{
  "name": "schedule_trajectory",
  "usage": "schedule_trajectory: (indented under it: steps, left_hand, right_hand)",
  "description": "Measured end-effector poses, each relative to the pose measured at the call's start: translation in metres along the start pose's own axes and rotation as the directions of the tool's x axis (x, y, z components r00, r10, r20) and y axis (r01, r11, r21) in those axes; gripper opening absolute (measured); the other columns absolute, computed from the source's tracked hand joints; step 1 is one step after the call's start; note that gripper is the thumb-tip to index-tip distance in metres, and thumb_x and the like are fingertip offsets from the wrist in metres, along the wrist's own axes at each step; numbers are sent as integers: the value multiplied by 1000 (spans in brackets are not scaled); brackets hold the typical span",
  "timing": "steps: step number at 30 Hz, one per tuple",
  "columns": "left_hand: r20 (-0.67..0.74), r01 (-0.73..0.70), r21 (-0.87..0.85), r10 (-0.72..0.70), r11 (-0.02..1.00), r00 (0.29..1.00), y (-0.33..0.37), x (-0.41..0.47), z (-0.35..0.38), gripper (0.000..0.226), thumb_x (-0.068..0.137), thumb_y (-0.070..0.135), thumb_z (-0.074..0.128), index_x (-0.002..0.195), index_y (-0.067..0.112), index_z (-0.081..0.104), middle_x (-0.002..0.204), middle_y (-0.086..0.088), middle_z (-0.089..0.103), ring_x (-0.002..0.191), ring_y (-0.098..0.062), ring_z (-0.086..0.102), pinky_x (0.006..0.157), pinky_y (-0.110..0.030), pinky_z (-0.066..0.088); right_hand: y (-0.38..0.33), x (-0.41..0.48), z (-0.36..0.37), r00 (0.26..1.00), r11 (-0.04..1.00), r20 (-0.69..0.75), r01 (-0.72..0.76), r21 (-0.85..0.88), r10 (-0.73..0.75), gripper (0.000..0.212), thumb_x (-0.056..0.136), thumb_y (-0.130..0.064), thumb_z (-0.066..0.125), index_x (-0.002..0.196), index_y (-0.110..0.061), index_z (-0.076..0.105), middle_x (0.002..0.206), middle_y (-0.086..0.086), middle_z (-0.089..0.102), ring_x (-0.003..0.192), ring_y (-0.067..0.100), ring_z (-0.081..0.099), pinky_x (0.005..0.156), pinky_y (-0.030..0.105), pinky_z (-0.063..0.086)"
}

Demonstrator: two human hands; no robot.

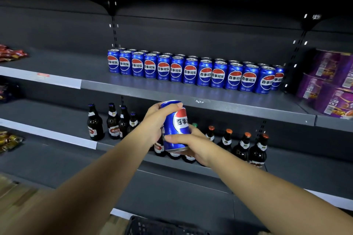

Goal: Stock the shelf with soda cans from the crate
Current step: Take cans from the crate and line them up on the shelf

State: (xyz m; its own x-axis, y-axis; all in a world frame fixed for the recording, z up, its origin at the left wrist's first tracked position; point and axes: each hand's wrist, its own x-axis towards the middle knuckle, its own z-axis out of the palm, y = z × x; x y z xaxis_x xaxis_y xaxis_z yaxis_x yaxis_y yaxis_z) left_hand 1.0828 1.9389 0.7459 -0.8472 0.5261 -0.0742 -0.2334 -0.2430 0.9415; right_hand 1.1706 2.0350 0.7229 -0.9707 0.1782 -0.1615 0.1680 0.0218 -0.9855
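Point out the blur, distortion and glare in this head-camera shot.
Head view: wide-angle distortion tilts and bows the shelf; the row of cans and the held can, gripped by the left hand and right hand, are sharp; the crate at the bottom edge is soft; the cans cast soft blue reflections on the shelf; the back panel is dim.

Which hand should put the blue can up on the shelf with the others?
Probably the left hand. It wraps the can near its top, leaving the base free to set down on the shelf. The right hand grips the bottom rim, so it would likely be in the way.
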Motion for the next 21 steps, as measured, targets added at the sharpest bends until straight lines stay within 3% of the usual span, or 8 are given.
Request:
schedule_trajectory:
  steps: [2, 3, 6, 9, 13, 16, 21]
  left_hand:
    - [-4, 1, -37, -1, 999, 1000, 3, 2, -1, 40, 75, 18, 74, 110, 8, 58, 85, -9, 68, 67, -21, 68, 58, -33, 55]
    - [-15, 2, -66, -3, 998, 1000, 3, 3, -2, 48, 73, 19, 75, 115, 7, 56, 88, -10, 67, 69, -22, 67, 57, -32, 54]
    - [-64, 19, -138, -28, 990, 998, -1, 8, -3, 72, 58, 31, 80, 122, 9, 55, 108, -16, 67, 81, -28, 67, 62, -36, 55]
    - [-99, 35, -112, -46, 993, 994, -7, 10, -4, 63, 68, 38, 80, 119, 9, 57, 110, -14, 67, 90, -28, 68, 71, -38, 57]
    - [-86, 53, -90, -61, 995, 994, -4, 17, -12, 59, 71, 35, 78, 118, 6, 56, 109, -15, 67, 87, -26, 69, 68, -38, 58]
    - [-85, 46, -96, -54, 994, 995, -3, 22, -20, 54, 73, 28, 78, 117, 5, 57, 107, -17, 66, 83, -28, 69, 63, -37, 58]
    - [2, 68, -94, -68, 993, 998, -10, 23, -35, 72, 58, 24, 84, 121, 2, 57, 108, -21, 67, 86, -33, 69, 66, -39, 56]
  right_hand:
    - [-4, 0, 6, 997, 997, -46, 58, 46, -56, 37, 73, -7, 77, 105, -15, 60, 88, 3, 70, 75, 16, 67, 68, 24, 55]
    - [-6, 0, 10, 993, 996, -90, 85, 39, -81, 39, 73, -4, 76, 107, -12, 59, 89, 4, 69, 73, 15, 67, 64, 22, 54]
    - [-6, 13, 17, 959, 987, -237, 143, -79, -158, 57, 65, -4, 82, 113, -10, 52, 101, 4, 67, 86, 17, 66, 74, 26, 57]
    - [-8, 21, 20, 934, 964, -307, 111, -241, -185, 63, 60, -13, 85, 110, -18, 47, 104, -1, 64, 95, 18, 64, 88, 39, 54]
    - [-16, 19, 14, 975, 947, -196, 40, -320, -108, 61, 70, -24, 82, 115, -21, 41, 110, -3, 61, 100, 14, 61, 89, 29, 50]
    - [-23, 19, 11, 998, 949, -55, -4, -314, -14, 48, 75, -24, 78, 117, -16, 55, 111, 1, 68, 100, 13, 64, 90, 24, 50]
    - [-21, 17, 18, 999, 938, -51, -27, -344, 10, 26, 73, -9, 79, 90, -21, 64, 97, 1, 70, 86, 12, 65, 71, 13, 49]
